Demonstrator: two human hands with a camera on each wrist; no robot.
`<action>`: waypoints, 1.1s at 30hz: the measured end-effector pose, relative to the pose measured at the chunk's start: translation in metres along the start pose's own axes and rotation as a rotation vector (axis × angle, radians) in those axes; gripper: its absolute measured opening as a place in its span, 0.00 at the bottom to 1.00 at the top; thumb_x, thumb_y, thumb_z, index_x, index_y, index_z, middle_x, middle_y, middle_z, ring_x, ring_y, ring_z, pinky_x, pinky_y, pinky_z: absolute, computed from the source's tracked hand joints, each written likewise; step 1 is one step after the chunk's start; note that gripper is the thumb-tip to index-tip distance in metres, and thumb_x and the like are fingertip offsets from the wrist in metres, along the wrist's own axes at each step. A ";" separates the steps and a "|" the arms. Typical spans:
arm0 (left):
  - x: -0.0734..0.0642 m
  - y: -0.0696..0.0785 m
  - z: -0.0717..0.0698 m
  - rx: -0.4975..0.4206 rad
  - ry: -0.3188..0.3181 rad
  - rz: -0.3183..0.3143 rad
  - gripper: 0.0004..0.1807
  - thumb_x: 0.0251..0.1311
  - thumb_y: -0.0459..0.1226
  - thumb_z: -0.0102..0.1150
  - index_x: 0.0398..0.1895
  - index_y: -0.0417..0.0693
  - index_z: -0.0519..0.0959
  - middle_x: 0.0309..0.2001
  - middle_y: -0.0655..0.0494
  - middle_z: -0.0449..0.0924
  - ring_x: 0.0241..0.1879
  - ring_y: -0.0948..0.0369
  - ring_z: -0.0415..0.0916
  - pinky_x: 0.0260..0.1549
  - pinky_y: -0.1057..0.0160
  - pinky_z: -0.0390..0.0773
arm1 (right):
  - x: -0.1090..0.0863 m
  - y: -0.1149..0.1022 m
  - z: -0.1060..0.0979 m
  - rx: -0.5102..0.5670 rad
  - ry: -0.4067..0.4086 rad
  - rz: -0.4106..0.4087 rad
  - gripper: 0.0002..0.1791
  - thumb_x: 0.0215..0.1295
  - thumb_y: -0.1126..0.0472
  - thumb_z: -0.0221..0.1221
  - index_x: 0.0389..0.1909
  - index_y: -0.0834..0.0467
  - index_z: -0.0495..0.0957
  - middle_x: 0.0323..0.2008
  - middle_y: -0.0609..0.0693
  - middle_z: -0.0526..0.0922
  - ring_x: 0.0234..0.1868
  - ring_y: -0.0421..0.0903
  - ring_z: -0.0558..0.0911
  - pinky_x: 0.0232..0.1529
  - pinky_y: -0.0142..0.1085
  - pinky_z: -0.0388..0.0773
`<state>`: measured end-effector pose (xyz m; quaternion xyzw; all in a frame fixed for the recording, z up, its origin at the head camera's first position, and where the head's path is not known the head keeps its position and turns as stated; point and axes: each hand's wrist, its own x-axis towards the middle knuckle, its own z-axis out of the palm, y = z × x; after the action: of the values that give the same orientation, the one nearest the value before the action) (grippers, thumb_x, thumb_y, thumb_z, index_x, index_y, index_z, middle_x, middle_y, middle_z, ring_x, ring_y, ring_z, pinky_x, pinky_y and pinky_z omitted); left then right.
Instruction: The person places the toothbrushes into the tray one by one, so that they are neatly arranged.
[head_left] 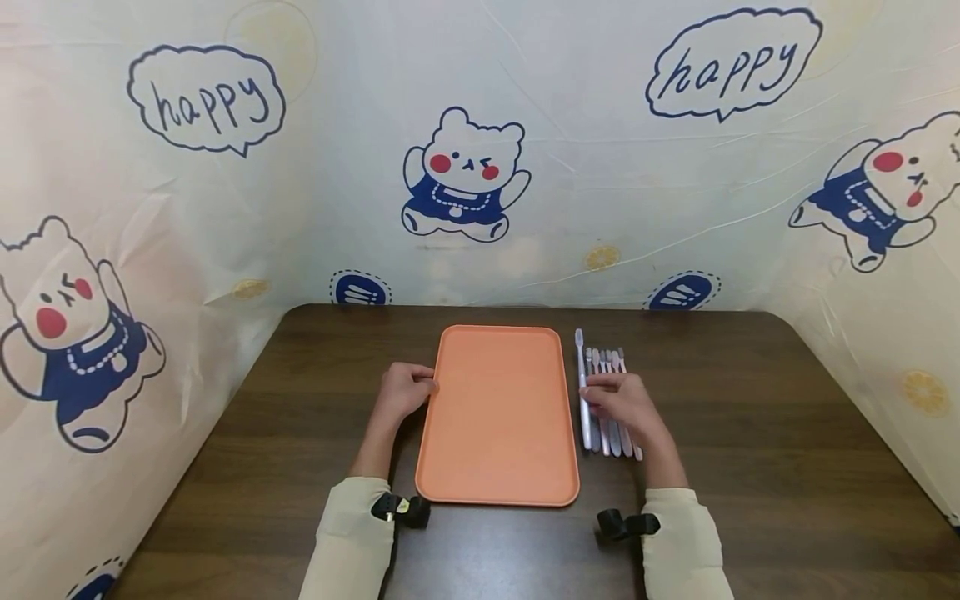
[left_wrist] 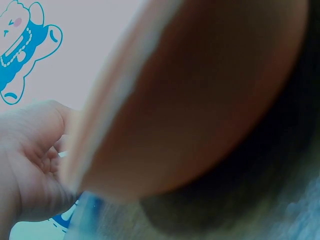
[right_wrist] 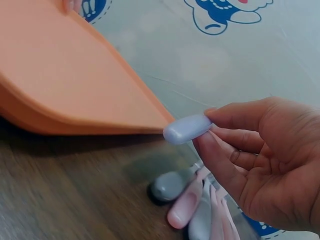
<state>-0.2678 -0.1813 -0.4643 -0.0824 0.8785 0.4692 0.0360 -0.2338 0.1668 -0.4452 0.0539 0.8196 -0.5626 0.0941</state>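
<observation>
An orange tray (head_left: 497, 417) lies lengthwise in the middle of the table, its inner surface bare. At its left edge my left hand (head_left: 405, 390) grips the rim between thumb and fingers; the left wrist view shows this hand (left_wrist: 37, 160) beside the blurred tray edge (left_wrist: 200, 125). Just right of the tray, my right hand (head_left: 618, 400) pinches a pale lavender toothbrush (head_left: 586, 429) between thumb and fingertips, bristle end pointing away. Its rounded handle end (right_wrist: 185, 130) juts out from the fingers in the right wrist view. Several more toothbrushes (head_left: 616, 439) lie side by side beneath that hand, partly covered.
The dark wooden table (head_left: 750, 417) extends to both sides. A pale patterned curtain (head_left: 585, 192) with printed bears stands around its back and sides. Black straps with small cameras sit on both sleeved wrists, the right strap (head_left: 628, 525) near the tray's front corner.
</observation>
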 end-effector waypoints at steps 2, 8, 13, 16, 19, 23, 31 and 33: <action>0.000 0.000 0.000 -0.004 -0.001 -0.005 0.15 0.56 0.32 0.59 0.46 0.39 0.85 0.43 0.41 0.86 0.30 0.61 0.82 0.33 0.63 0.83 | 0.001 0.000 0.003 0.007 -0.001 0.006 0.21 0.64 0.61 0.60 0.55 0.69 0.76 0.41 0.56 0.84 0.31 0.35 0.80 0.34 0.28 0.81; 0.000 -0.001 0.000 -0.011 -0.004 -0.002 0.15 0.56 0.32 0.59 0.46 0.38 0.85 0.43 0.40 0.86 0.30 0.61 0.83 0.33 0.63 0.84 | 0.002 -0.001 0.011 0.007 -0.011 0.019 0.21 0.65 0.61 0.60 0.55 0.68 0.77 0.46 0.60 0.84 0.33 0.36 0.81 0.37 0.29 0.82; 0.000 -0.001 0.000 -0.015 0.001 -0.002 0.14 0.56 0.32 0.59 0.45 0.38 0.85 0.43 0.40 0.86 0.30 0.61 0.84 0.33 0.63 0.84 | 0.002 -0.004 0.015 0.008 -0.013 -0.002 0.21 0.65 0.62 0.59 0.55 0.70 0.77 0.48 0.63 0.84 0.34 0.36 0.82 0.39 0.29 0.83; 0.000 -0.001 0.000 -0.015 0.002 0.006 0.14 0.56 0.32 0.59 0.45 0.38 0.85 0.42 0.40 0.86 0.30 0.61 0.83 0.33 0.63 0.84 | 0.001 -0.006 0.018 0.030 -0.014 -0.009 0.21 0.65 0.63 0.59 0.55 0.71 0.76 0.48 0.63 0.84 0.34 0.36 0.82 0.39 0.28 0.83; 0.000 0.000 0.000 -0.011 0.003 0.009 0.14 0.55 0.32 0.59 0.45 0.39 0.85 0.41 0.41 0.87 0.29 0.61 0.83 0.33 0.63 0.83 | 0.000 -0.007 0.022 0.059 -0.014 -0.012 0.21 0.64 0.64 0.59 0.55 0.72 0.76 0.44 0.61 0.85 0.33 0.35 0.82 0.37 0.27 0.83; 0.000 0.001 0.000 -0.008 0.008 0.003 0.14 0.55 0.32 0.60 0.45 0.40 0.85 0.41 0.42 0.87 0.29 0.62 0.82 0.32 0.64 0.83 | 0.001 -0.007 0.027 0.124 -0.024 -0.024 0.21 0.63 0.66 0.59 0.54 0.75 0.75 0.39 0.55 0.86 0.31 0.33 0.81 0.35 0.26 0.82; -0.002 0.000 0.000 -0.025 0.003 0.003 0.15 0.56 0.31 0.59 0.46 0.38 0.85 0.42 0.41 0.86 0.30 0.60 0.82 0.33 0.62 0.83 | 0.000 -0.008 0.037 0.101 -0.028 -0.041 0.21 0.64 0.66 0.59 0.55 0.73 0.75 0.43 0.61 0.86 0.29 0.34 0.81 0.34 0.28 0.83; -0.002 0.000 0.000 -0.033 -0.003 0.007 0.15 0.56 0.31 0.58 0.46 0.38 0.84 0.43 0.40 0.86 0.31 0.60 0.83 0.33 0.62 0.84 | 0.000 -0.009 0.039 0.091 -0.028 -0.042 0.20 0.64 0.66 0.59 0.54 0.73 0.76 0.44 0.63 0.85 0.29 0.34 0.82 0.34 0.29 0.83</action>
<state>-0.2658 -0.1812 -0.4637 -0.0791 0.8708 0.4839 0.0344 -0.2317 0.1270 -0.4510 0.0328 0.7927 -0.6018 0.0913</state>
